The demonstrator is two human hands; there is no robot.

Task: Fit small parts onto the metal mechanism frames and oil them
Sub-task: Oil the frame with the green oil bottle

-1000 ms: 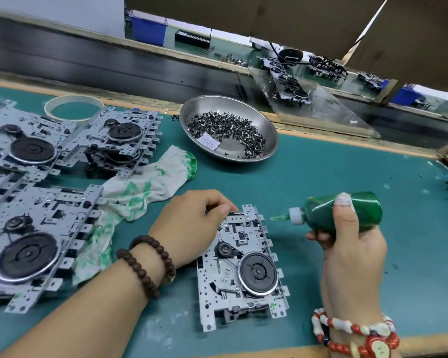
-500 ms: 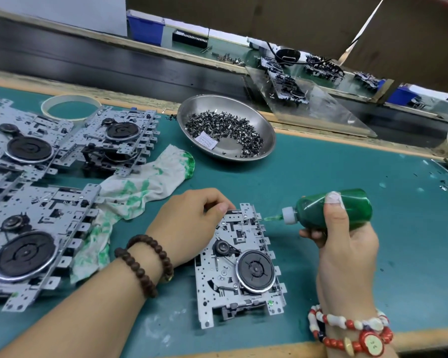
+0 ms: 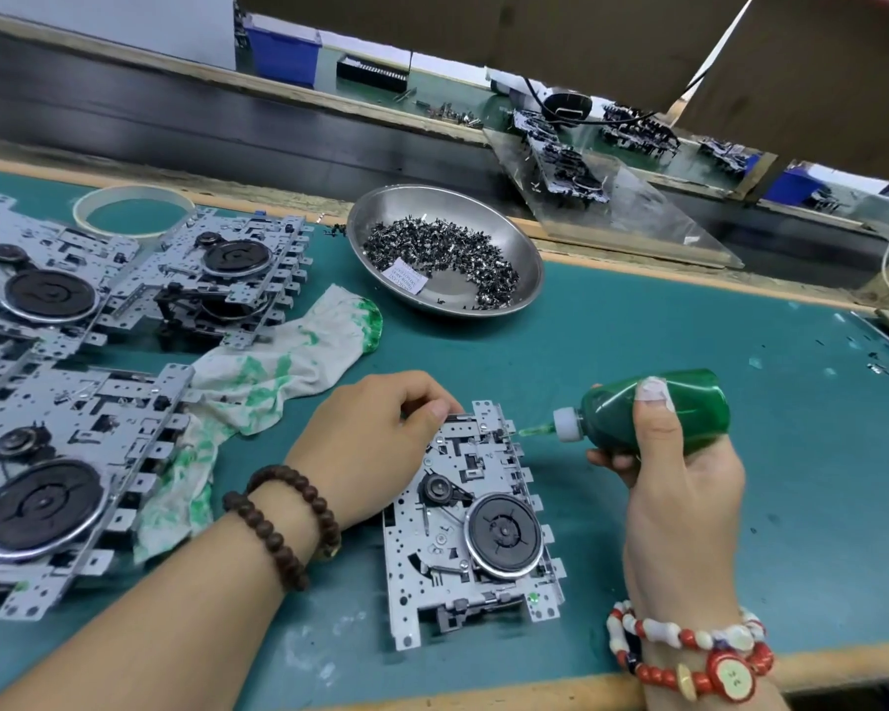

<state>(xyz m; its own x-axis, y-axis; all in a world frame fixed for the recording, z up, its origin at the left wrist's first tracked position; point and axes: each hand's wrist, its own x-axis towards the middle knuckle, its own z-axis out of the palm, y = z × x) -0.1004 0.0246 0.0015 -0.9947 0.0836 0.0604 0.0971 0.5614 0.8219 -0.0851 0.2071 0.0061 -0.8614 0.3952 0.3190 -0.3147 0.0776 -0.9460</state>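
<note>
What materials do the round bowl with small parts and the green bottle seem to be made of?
The round silver bowl looks like polished steel: its bare wall gives mirror-like reflections. The green squeeze bottle is probably soft translucent plastic, since light passes through its body; its nozzle cap looks like white plastic.

The left hand covers the near-left corner of the metal frame, and whatever its fingertips pinch there is hidden. Left of that frame, the stacked frames run off the picture's edge. The print on the paper slip in the steel bowl beyond is too small to read.
</note>
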